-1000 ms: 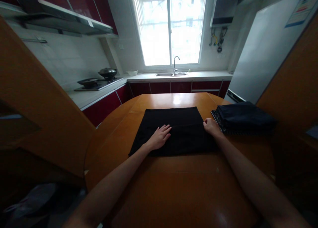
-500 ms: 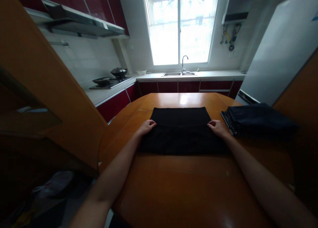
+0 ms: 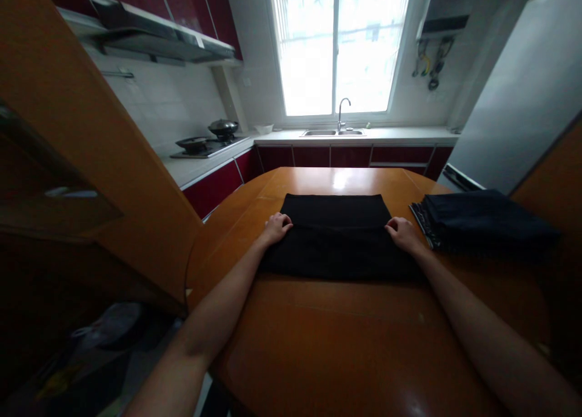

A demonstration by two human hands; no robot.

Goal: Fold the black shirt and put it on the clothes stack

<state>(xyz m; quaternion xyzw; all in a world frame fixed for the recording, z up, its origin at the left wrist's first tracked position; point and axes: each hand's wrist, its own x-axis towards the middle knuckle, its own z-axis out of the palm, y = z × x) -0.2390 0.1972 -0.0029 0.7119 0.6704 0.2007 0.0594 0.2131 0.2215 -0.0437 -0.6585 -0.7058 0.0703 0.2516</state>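
Note:
A piece of black cloth (image 3: 339, 252) lies partly folded over on the wooden table (image 3: 327, 338), its folded edge running straight across between my hands. My left hand (image 3: 276, 228) pinches the left end of that edge between thumb and fingers. At the opposite end, my right hand (image 3: 402, 232) grips the right corner of the edge in the same way. Beyond the edge, a single flat stretch of the cloth shows. What garment or item the cloth is, I cannot tell.
A stack of folded dark cloth (image 3: 486, 220) sits on the table's right side. Behind the table runs a counter with a sink (image 3: 321, 133) and faucet. Pans (image 3: 222, 128) stand on the stove at left. A white refrigerator (image 3: 513, 96) is at right.
The whole view has shifted slightly, the scene moving a little to the right in the picture. Both hands keep their hold on the folded edge; the cloth lies almost the same.

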